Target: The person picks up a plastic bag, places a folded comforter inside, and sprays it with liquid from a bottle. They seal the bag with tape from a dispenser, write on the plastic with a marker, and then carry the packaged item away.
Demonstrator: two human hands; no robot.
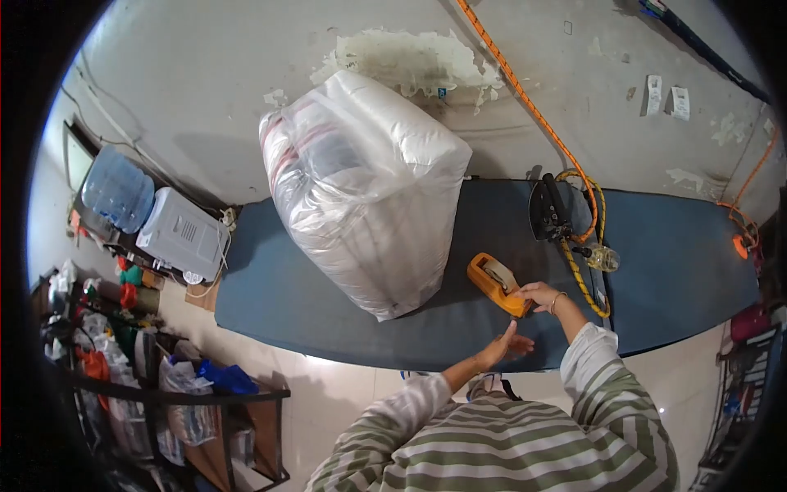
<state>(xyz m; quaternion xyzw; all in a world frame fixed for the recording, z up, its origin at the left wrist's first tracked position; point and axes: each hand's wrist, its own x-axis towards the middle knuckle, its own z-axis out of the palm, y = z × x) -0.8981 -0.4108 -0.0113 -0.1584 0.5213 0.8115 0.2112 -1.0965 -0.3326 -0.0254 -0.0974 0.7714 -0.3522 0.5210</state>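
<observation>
An orange tape dispenser [484, 281] with a roll of clear tape lies on the dark blue padded table [672, 279]. My right hand [543, 297] is at its near end, fingers pressed together over the cutter side; what they pinch is too small to make out. Just below the dispenser my left hand [504, 348] is open, thumb up and fingers apart, with nothing visible in it. Left of the dispenser stands a large, clear plastic-wrapped bundle [369, 205], white and puffy, with reddish stripes showing on its left side.
A black iron [553, 209] rests behind my right hand, beside an orange rope [533, 107], a yellow-black cord [578, 283] and a small clear bottle [604, 258]. A water dispenser [184, 234] is at the left, above a rack [246, 395] of bagged items.
</observation>
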